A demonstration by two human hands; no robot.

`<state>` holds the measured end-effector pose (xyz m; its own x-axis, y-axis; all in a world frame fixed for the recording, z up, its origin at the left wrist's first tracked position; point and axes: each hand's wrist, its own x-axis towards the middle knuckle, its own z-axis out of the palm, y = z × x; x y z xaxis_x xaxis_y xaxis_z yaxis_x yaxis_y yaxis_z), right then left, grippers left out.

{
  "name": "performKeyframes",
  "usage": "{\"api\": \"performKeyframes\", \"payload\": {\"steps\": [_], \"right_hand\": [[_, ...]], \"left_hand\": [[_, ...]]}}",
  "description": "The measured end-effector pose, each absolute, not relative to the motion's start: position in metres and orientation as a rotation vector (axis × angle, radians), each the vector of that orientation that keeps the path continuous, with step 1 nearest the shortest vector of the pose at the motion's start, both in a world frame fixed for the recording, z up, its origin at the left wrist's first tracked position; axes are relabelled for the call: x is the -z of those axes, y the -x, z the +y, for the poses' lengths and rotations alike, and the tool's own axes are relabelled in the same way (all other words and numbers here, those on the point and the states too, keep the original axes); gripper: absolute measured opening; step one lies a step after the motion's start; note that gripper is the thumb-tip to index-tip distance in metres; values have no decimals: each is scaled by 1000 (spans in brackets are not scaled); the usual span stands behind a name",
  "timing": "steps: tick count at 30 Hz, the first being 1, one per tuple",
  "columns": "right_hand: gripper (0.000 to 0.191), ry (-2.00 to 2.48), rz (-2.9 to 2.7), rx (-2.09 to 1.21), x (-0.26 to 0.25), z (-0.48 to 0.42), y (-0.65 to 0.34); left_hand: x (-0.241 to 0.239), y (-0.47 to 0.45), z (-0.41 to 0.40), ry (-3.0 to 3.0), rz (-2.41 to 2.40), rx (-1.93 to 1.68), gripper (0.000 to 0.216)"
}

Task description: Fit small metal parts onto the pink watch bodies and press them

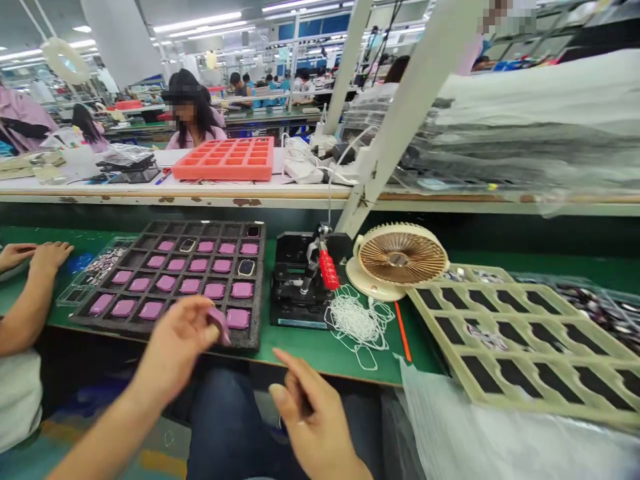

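Over the front edge of a dark foam tray [144,259], my left hand [173,343] pinches a purple square cover [220,325] between thumb and fingers. Rows of similar purple pieces [165,283] sit in the tray's compartments, along with a few dark-faced watch cases [246,267]. My right hand [320,413] is in front of the table edge, forefinger stretched out and thumb apart, the other fingers curled. Nothing plainly shows in it. Beyond it stands a black press fixture [293,280] with a red-handled toggle clamp [329,269].
White ring gaskets [357,323] lie heaped by the fixture, near a beige fan [397,257] and an orange stick [403,332]. A cream tray [463,370] with black inserts is at right. A co-worker's hands [50,257] rest at left. A slanted post [395,120] rises behind.
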<state>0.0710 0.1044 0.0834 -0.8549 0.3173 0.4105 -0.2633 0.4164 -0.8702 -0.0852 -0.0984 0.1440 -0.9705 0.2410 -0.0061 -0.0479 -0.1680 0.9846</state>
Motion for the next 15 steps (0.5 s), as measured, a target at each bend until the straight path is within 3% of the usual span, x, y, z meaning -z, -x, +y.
{"api": "performKeyframes", "payload": {"steps": [2, 9, 12, 15], "right_hand": [[44, -52, -2143, -1352, -85, 93, -66], [40, -13, -2115, -1060, -71, 103, -81], [38, 14, -2165, -1186, -69, 110, -96], [26, 170, -2062, -1512, -71, 126, -111]], "left_hand": [[-124, 34, -69, -115, 1649, -2269, 43], [-95, -13, -24, 13, 1428, -2182, 44], [-90, -18, -18, -56, 1427, -2075, 46], [-89, -18, -13, -34, 1306, -2059, 45]]}}
